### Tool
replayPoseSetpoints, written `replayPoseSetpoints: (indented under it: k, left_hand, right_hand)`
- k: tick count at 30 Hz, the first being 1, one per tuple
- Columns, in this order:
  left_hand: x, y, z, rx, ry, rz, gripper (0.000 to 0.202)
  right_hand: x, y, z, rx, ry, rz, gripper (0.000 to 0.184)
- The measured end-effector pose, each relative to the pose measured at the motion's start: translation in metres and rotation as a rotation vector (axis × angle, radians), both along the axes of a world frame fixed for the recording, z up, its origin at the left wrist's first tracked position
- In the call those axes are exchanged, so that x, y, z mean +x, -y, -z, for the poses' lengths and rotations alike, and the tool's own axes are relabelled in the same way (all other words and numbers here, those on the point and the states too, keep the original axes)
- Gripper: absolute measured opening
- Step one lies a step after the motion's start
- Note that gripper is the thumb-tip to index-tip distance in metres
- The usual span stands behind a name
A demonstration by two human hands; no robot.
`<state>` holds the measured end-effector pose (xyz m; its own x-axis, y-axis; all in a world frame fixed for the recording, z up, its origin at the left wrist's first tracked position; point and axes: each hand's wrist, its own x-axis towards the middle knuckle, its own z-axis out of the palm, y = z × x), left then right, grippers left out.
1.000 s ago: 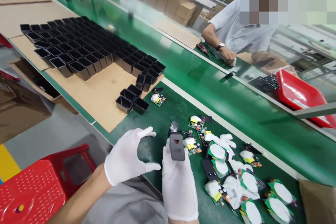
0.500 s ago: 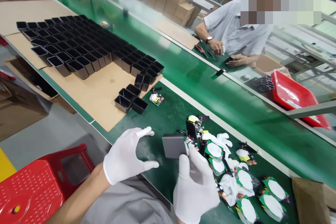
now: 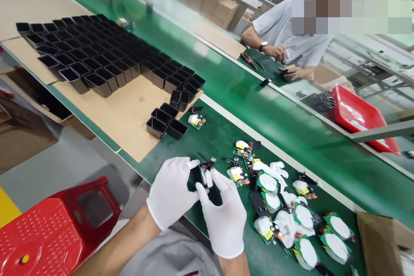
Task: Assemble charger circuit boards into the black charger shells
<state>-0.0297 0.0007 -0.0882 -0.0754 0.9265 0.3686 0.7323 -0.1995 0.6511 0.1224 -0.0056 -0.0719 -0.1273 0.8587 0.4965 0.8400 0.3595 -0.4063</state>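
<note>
The person is wearing thin white fabric gloves on both the left hand (image 3: 171, 192) and the right hand (image 3: 224, 215), each glove fitting snugly and ending in a plain cuff at the wrist. The forearms are showing bare past the cuffs. Grey clothing with a smooth weave is covering the lap beneath the arms

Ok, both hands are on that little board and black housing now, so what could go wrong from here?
The circuit board is pinched between gloved fingertips of the left hand and right hand; thin wire leads stick out on top and might bend or snag. The black housing sits mostly hidden, so misalignment may go unseen. The loose boards lie close by the right wrist and could get swept aside.
</note>
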Motion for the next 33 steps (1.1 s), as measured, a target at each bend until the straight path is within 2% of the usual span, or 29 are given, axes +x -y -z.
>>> replayPoseSetpoints:
  k: [3, 7, 13, 15, 19, 21, 23, 27, 30, 33]
  left_hand:
    - [-0.003, -0.002, -0.001, -0.009, 0.047, 0.007, 0.042]
    - [-0.010, -0.003, -0.004, -0.019, 0.089, 0.004, 0.032]
    - [-0.019, -0.003, 0.000, 0.151, -0.006, -0.119, 0.037]
    - [-0.021, -0.002, -0.006, 0.173, -0.007, -0.135, 0.032]
    - [-0.028, 0.004, -0.027, 0.166, 0.003, -0.141, 0.023]
    - [-0.034, 0.008, -0.031, 0.101, -0.030, -0.132, 0.015]
    - [-0.040, 0.009, -0.026, 0.065, -0.072, -0.131, 0.009]
    - [-0.044, 0.006, -0.006, 0.090, -0.096, -0.158, 0.013]
    - [-0.041, 0.003, 0.002, 0.128, -0.095, -0.176, 0.016]
    - [-0.041, 0.007, 0.001, 0.176, -0.069, -0.158, 0.025]
  right_hand:
    - [-0.004, 0.000, -0.001, 0.003, -0.011, -0.043, 0.029]
    - [-0.010, -0.001, -0.001, 0.005, -0.007, -0.097, 0.034]
    - [-0.020, -0.009, 0.004, 0.053, 0.143, -0.214, 0.031]
    - [-0.021, -0.009, -0.003, 0.079, 0.185, -0.210, 0.030]
    - [-0.021, 0.000, -0.023, 0.081, 0.274, -0.183, 0.033]
    - [-0.024, 0.006, -0.024, 0.059, 0.262, -0.147, 0.036]
    - [-0.031, 0.009, -0.014, 0.041, 0.239, -0.131, 0.034]
    - [-0.045, 0.007, 0.011, -0.001, 0.224, -0.155, 0.034]
    - [-0.047, 0.005, 0.015, 0.005, 0.209, -0.154, 0.033]
    - [-0.042, 0.006, 0.012, -0.001, 0.169, -0.162, 0.032]
